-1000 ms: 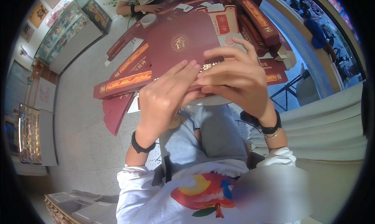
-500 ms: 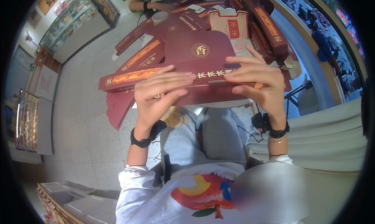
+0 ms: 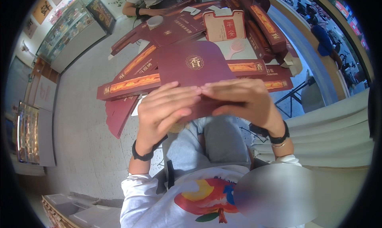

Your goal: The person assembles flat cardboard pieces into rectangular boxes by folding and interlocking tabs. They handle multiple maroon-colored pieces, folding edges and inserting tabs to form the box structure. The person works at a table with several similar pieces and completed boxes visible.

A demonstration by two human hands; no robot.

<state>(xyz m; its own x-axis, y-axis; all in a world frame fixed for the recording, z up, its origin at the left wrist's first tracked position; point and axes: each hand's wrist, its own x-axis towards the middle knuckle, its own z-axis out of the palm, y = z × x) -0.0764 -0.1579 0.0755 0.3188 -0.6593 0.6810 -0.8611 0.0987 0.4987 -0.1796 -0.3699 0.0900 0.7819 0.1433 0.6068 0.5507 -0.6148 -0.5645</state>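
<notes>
A maroon cardboard box (image 3: pixel 195 71) is between my hands in front of my lap, its broad rounded flap with a gold emblem standing up on the far side. My left hand (image 3: pixel 167 106) grips the left part of the near edge, fingers over the top and thumb below. My right hand (image 3: pixel 242 98) holds it from the right in the same way, slightly blurred. The fingertips of both hands meet at the middle of the fold. Fingers and palms cover most of the box's near panel.
Long maroon boxes (image 3: pixel 135 84) lie behind my hands, with more stacked at the right (image 3: pixel 268 23). A cream and red card carrier (image 3: pixel 225 27), a pink comb-like item (image 3: pixel 237 47) and a white round container (image 3: pixel 155 22) are on the table. Across it sits another person (image 3: pixel 153 1).
My right hand has slid left along the box to meet the left hand's fingertips, covering the gold print on the near panel. The flap remains raised. My view has shifted slightly.
</notes>
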